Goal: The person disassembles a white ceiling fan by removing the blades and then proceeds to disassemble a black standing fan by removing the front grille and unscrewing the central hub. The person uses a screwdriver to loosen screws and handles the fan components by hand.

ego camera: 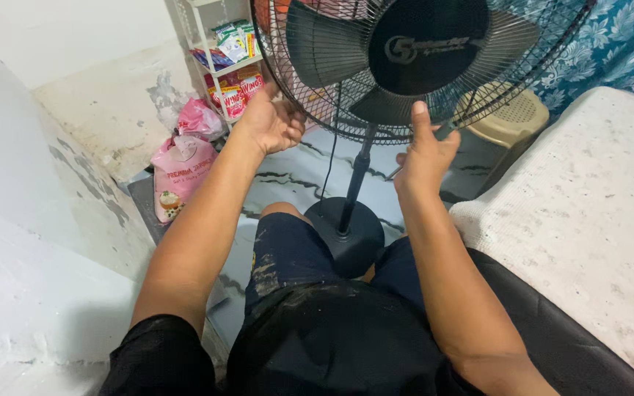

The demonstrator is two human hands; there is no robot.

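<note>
A black pedestal fan stands in front of me, its wire grille at the top of the view and its round base on the floor between my knees. My left hand grips the grille's lower left rim. My right hand is against the grille's lower edge with the thumb raised, its fingers closed around a thin screwdriver-like tool with a greenish handle. The tool's tip points down to the left. The fan's pole rises between my two hands.
Pink bags lean against the wall at left, below a white shelf of packets. A beige plastic stool sits behind the fan. A white textured mattress fills the right, and a white wall runs close on the left.
</note>
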